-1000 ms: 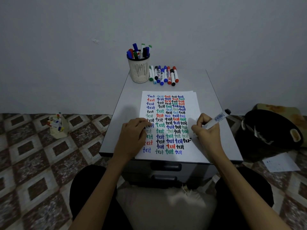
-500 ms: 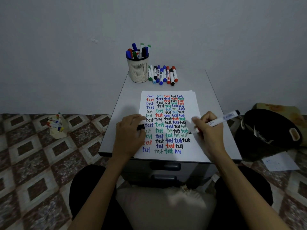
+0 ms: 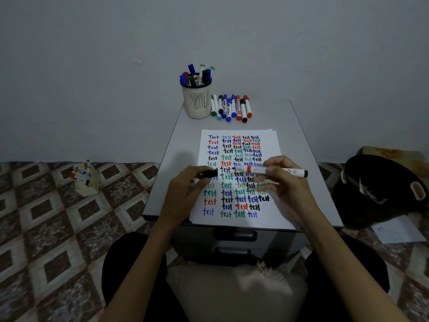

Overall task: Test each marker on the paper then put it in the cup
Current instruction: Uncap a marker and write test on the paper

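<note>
Risk lies in capping: left hand (image 3: 188, 189) pinches the cap (image 3: 209, 174), right hand (image 3: 285, 182) grips the marker (image 3: 267, 170), and a seemingly offset tip may ink fingers.

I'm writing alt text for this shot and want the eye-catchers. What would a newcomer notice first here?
The paper in the middle of the table, crowded with "test" in blue, red, green and black. Above it the right hand holds an uncapped marker level, its tip toward the black cap pinched in the left hand. At the far edge stands a cup full of markers, a row of loose markers beside it.
</note>
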